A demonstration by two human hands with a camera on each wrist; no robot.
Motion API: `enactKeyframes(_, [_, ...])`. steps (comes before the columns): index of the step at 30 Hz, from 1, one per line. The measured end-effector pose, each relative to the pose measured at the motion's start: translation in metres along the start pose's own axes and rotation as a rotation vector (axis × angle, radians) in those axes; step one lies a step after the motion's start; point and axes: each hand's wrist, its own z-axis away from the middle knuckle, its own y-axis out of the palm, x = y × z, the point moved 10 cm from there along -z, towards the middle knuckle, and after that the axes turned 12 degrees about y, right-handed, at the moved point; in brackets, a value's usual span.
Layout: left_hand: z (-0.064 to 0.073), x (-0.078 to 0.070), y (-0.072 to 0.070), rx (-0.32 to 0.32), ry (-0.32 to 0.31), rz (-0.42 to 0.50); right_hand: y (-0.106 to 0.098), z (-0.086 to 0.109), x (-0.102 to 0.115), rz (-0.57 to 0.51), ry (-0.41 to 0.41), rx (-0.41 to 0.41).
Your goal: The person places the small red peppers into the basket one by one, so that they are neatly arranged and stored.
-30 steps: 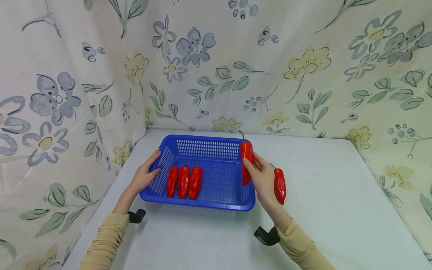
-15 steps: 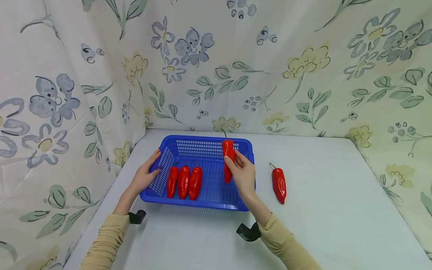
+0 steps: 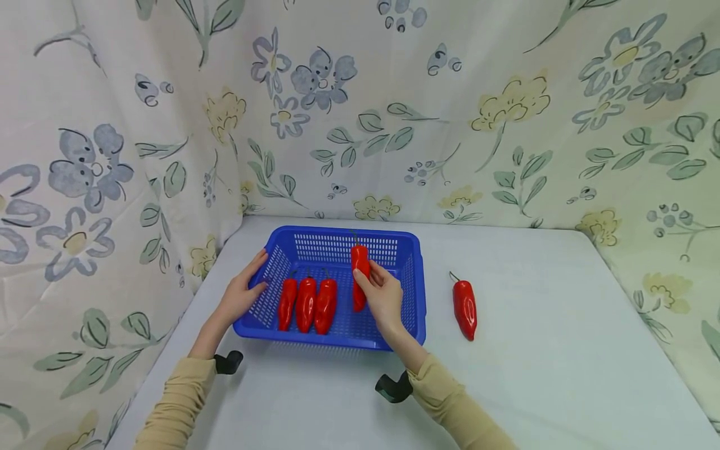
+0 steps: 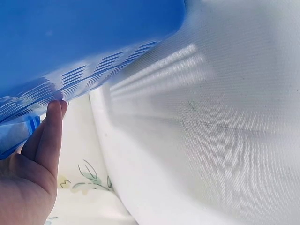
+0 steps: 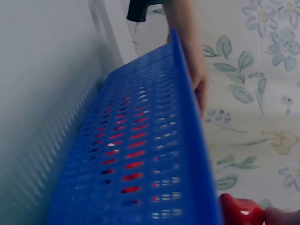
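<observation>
A blue plastic basket (image 3: 332, 341) sits tilted toward the viewer on the white table. Three red peppers (image 3: 305, 305) lie side by side in its left half, stems away from me. My left hand (image 3: 239, 294) holds the basket's left rim, thumb over the inside; in the left wrist view its fingers (image 4: 52, 131) lie straight against the slotted wall. Over the basket's middle, my right hand (image 3: 384, 297) pinches another red pepper (image 3: 360, 257) between thumb and fingers, stem up. The right wrist view shows that held pepper (image 5: 241, 211) just past the rim, at the bottom edge.
One more red pepper (image 3: 464, 309) lies on the white table (image 3: 562, 325), right of the basket. A floral curtain (image 3: 360, 125) hangs behind the table and along its left side. Black wrist mounts (image 3: 395, 387) show below both wrists.
My right hand has carried its pepper left from the basket's right rim to over its middle, and a little lower. The left hand and basket have stayed put.
</observation>
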Motion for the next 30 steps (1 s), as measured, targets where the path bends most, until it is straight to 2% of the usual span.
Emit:
enactKeyframes(8, [0.0,-0.002,-0.001,0.001,0.004,0.001,0.013,-0.011,-0.009,0.021,0.0,0.021])
enactKeyframes(20, [0.0,-0.003,0.0,-0.006,0.017,0.0,0.029,-0.019,-0.029,0.12,0.12,-0.006])
enactKeyframes(26, [0.0,-0.004,-0.002,-0.015,0.033,-0.006,0.035,-0.023,-0.029,0.24,0.107,-0.017])
enactKeyframes(30, [0.001,-0.002,-0.002,-0.01,0.029,-0.003,0.039,-0.024,-0.034,0.316,0.144,-0.022])
